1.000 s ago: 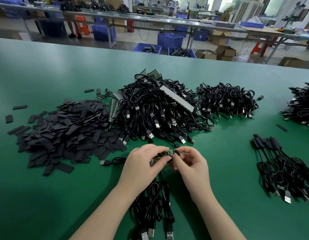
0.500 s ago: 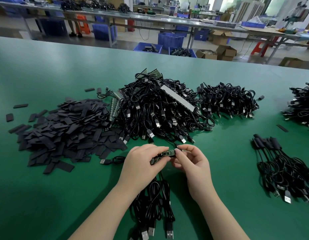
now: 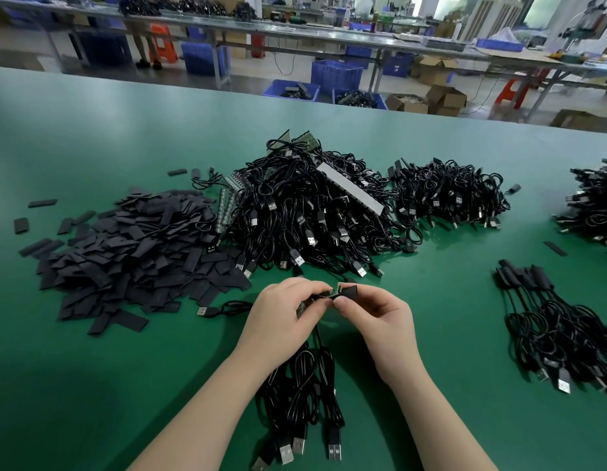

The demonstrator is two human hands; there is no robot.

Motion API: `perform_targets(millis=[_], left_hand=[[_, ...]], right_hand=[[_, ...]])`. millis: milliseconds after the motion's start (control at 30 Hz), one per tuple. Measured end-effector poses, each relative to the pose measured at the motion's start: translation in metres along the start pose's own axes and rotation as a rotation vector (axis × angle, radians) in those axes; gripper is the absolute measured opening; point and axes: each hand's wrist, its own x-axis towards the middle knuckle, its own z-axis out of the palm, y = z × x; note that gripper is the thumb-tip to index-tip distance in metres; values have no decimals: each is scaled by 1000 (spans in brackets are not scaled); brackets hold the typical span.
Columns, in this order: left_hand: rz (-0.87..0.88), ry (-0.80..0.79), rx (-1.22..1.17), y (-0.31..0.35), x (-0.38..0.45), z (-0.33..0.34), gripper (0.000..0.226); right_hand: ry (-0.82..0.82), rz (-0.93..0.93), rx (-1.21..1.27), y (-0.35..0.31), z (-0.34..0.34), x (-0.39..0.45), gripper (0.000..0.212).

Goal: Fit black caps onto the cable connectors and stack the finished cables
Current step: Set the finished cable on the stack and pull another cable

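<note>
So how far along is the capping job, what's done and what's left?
Done: a stack of capped cables lies at right. In hand: the left hand holds a small green board while the right hand pinches a black cap at its end. Left: the big cable heap and the cap pile, so most remains.

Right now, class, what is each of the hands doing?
Left hand: closed, gripping the small green circuit board at the cable ends.
Right hand: closed, pinching a black cap onto that board.
</note>
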Motion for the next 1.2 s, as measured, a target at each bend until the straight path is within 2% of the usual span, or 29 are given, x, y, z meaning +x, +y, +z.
perform_targets(millis=[367,500,767,1200], left_hand=[[-43,70,-52,-3,1,-1,20],[-80,52,-36,-3,0,-1,27],[-77,38,-34,0,1,-1,18],[-62,14,-68,1,0,-3,22]], right_hand=[[204,-49,-31,-2,-7,2,12],[176,-72,-43,-2,-4,0,16],[155,-119,-77,-5,-3,-2,23],[127,-217,-161,-4,-3,-3,31]])
